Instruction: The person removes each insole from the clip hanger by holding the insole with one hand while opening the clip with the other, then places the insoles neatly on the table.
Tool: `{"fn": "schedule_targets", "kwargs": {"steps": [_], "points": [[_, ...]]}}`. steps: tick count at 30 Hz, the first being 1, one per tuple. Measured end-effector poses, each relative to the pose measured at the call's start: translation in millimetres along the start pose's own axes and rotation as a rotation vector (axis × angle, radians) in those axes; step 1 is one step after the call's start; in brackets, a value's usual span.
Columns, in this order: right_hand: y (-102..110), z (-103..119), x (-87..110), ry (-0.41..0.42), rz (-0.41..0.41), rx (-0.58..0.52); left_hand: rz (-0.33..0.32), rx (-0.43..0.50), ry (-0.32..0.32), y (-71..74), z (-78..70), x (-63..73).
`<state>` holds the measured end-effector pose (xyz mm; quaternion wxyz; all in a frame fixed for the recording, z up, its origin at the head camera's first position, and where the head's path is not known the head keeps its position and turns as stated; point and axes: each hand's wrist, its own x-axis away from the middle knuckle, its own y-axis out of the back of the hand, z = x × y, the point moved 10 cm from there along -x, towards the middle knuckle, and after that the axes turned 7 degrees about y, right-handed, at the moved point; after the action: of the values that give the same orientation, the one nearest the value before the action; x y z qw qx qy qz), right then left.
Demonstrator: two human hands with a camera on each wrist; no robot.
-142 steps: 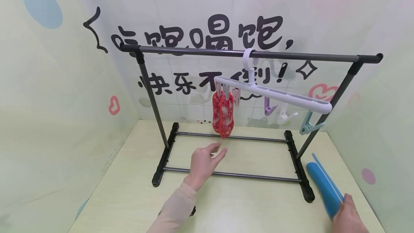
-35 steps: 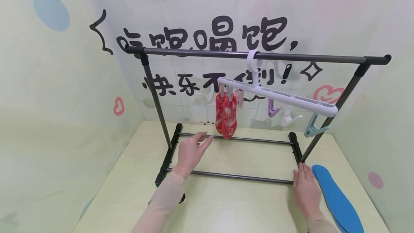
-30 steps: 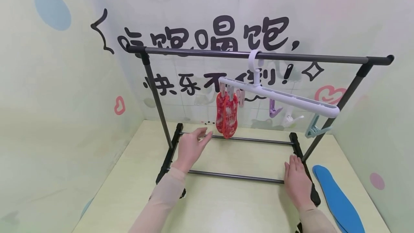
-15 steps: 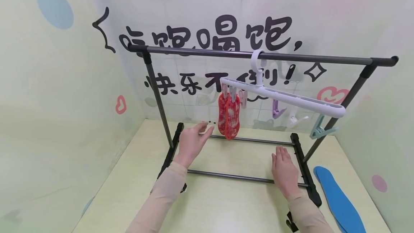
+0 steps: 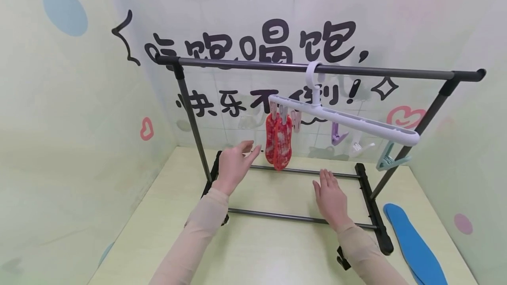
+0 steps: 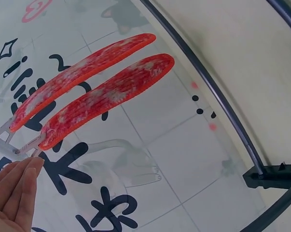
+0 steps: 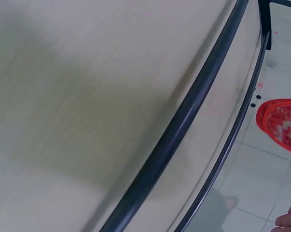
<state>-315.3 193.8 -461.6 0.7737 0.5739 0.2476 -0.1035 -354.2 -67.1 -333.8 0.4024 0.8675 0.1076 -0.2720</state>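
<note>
A pair of red, mottled insoles (image 5: 283,146) hangs from small clips at the left end of a lilac hanger (image 5: 356,120). Just left of them is my left hand (image 5: 233,166), thumb and fingers apart with nothing between them. In the left wrist view the two insoles (image 6: 109,99) hang side by side, and my fingertips (image 6: 32,166) overlap the clip area. My right hand (image 5: 332,197), fingers straight and holding nothing, is over the rack's base, right of and below the insoles. Only some fingers (image 7: 289,222) of it show at the corner of the right wrist view.
The hanger hooks over the top bar (image 5: 237,63) of a black rack. Free pink (image 5: 296,121), purple (image 5: 337,133), white (image 5: 360,146) and teal (image 5: 390,159) clips hang along it. Blue insoles (image 5: 416,245) lie on the table at right, beside the rack's foot (image 5: 384,241).
My right hand let go of the blue insoles, which now lie flat, and moved left over the rack's base. My left hand shifted slightly left and up. The red insoles turned a little.
</note>
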Motion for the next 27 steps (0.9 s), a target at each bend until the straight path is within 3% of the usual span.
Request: {"fn": "schedule_targets", "kwargs": {"steps": [13,20,27], "points": [[-19.0,24.4,-36.0,0.008,0.153,-0.101,0.004,0.022,-0.014,0.6,-10.6,-19.0],[-35.6,39.9,-47.7,0.007,0.275,-0.174,0.01,0.009,-0.024,-2.3,-18.9,-29.9],[-45.6,49.3,-65.4,0.01,0.306,-0.197,-0.001,-0.004,-0.026,-2.2,-21.2,-33.9]]}}
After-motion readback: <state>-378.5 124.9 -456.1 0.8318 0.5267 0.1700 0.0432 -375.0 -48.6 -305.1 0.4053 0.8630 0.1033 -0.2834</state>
